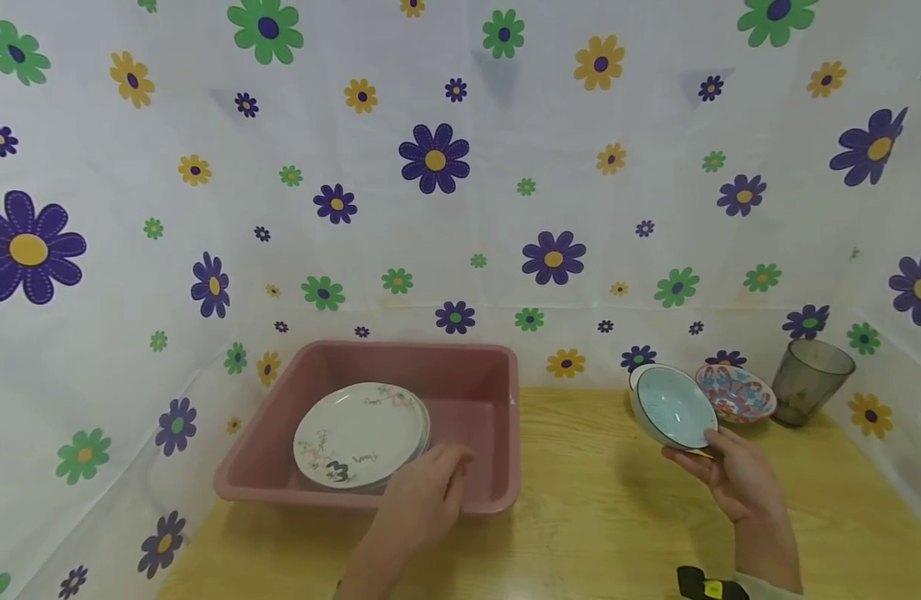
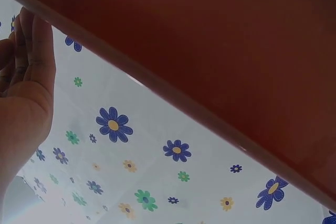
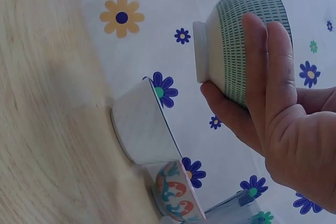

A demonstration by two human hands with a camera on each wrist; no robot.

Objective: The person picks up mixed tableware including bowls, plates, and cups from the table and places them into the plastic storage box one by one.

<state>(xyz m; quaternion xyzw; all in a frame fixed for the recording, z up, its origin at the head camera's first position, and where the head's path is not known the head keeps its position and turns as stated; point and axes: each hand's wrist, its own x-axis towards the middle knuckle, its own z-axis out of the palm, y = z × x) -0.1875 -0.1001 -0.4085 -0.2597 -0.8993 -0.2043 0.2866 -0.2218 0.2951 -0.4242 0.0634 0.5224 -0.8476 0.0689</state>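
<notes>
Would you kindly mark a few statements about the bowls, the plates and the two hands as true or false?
1. The right hand holds a pale blue bowl off the table. True.
2. The pink tub holds white plates. True.
3. The left hand lifts a plate. False: it grips the tub's near rim.
4. The grey cup lies inside the tub. False: it stands on the wooden table, at the far right.
5. A patterned bowl sits beside the cup. True.

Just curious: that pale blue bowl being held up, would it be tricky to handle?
Probably rigid and breakable: the bowl looks like glazed ceramic. The glossy glaze may be slippery, though the right hand holds it tilted without trouble. Set down, its small foot should keep it from rolling.
</notes>
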